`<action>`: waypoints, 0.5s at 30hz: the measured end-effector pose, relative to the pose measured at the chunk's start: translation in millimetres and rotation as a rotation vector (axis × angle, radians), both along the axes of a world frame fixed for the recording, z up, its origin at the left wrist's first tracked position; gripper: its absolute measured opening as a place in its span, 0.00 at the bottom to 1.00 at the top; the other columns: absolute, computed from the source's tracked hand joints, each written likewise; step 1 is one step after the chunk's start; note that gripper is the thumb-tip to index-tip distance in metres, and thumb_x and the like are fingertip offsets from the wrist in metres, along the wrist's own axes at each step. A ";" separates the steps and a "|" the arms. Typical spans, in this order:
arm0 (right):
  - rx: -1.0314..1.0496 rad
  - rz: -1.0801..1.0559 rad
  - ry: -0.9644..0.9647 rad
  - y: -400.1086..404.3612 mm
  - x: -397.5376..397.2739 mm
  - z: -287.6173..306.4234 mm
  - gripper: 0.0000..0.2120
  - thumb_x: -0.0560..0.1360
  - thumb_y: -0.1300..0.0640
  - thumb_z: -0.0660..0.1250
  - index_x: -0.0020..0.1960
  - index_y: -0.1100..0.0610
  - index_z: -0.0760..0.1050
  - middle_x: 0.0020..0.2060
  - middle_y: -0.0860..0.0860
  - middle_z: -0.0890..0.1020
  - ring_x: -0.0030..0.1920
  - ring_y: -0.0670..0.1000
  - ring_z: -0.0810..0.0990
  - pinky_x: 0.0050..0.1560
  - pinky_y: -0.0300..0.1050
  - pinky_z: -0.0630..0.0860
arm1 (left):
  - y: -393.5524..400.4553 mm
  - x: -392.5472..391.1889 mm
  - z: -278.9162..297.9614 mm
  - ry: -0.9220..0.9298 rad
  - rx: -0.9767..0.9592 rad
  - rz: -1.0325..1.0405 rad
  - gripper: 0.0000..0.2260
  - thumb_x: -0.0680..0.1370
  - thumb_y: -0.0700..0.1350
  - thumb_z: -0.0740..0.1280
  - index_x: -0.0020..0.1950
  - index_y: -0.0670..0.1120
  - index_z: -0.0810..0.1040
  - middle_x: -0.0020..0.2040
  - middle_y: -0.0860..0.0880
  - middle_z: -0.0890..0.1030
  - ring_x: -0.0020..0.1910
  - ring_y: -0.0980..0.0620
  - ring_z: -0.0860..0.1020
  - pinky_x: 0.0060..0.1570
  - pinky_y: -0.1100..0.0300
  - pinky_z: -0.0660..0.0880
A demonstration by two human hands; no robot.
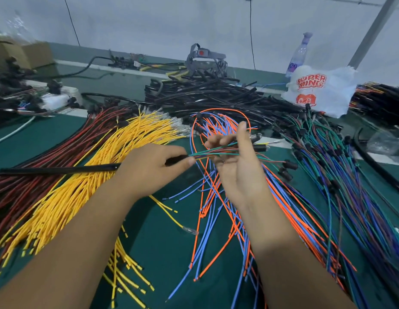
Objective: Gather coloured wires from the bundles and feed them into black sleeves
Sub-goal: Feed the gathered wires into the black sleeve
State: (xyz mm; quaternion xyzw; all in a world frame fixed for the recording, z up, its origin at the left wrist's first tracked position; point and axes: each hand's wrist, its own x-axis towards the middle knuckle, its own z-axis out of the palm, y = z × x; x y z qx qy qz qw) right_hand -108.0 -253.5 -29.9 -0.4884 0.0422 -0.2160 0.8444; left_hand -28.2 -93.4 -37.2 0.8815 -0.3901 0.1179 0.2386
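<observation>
My left hand grips a long black sleeve near its right end; the sleeve runs left over the yellow wires. A thin group of coloured wires (green, red, blue) enters the sleeve mouth at my left fingertips. My right hand pinches that group just to the right, index finger raised. The wires' connector ends stick out beyond my right hand. Orange and blue wires lie below both hands.
Dark red wires lie at the left. Green, blue and purple wires fan out on the right. A heap of black sleeves sits behind. A white plastic bag and a bottle stand at the back right on the green table.
</observation>
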 end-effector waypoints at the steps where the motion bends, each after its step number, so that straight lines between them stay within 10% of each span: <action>1: -0.051 0.001 0.018 -0.5 1.1 -0.9 0.25 0.78 0.42 0.56 0.28 0.51 0.77 0.36 0.51 0.83 0.40 0.49 0.82 0.51 0.46 0.73 | 0.6 -0.5 0.3 -0.009 0.003 0.005 0.22 0.74 0.71 0.52 0.40 0.55 0.72 0.28 0.53 0.73 0.30 0.59 0.71 0.28 0.60 0.59; 8: -0.358 0.049 0.202 13.9 7.5 -10.0 0.26 0.67 0.30 0.57 0.47 0.49 0.82 0.53 0.51 0.84 0.56 0.51 0.81 0.64 0.53 0.72 | -10.3 -11.7 2.0 -0.137 -0.004 -0.005 0.17 0.75 0.67 0.52 0.50 0.58 0.73 0.27 0.55 0.67 0.31 0.52 0.72 0.26 0.63 0.59; 15: 0.138 0.026 -0.057 5.9 1.2 4.4 0.20 0.72 0.46 0.64 0.61 0.53 0.74 0.51 0.54 0.79 0.49 0.52 0.79 0.58 0.51 0.74 | -15.3 -10.3 -0.5 0.028 -0.196 0.057 0.07 0.79 0.59 0.55 0.53 0.62 0.70 0.31 0.56 0.73 0.33 0.51 0.71 0.29 0.59 0.63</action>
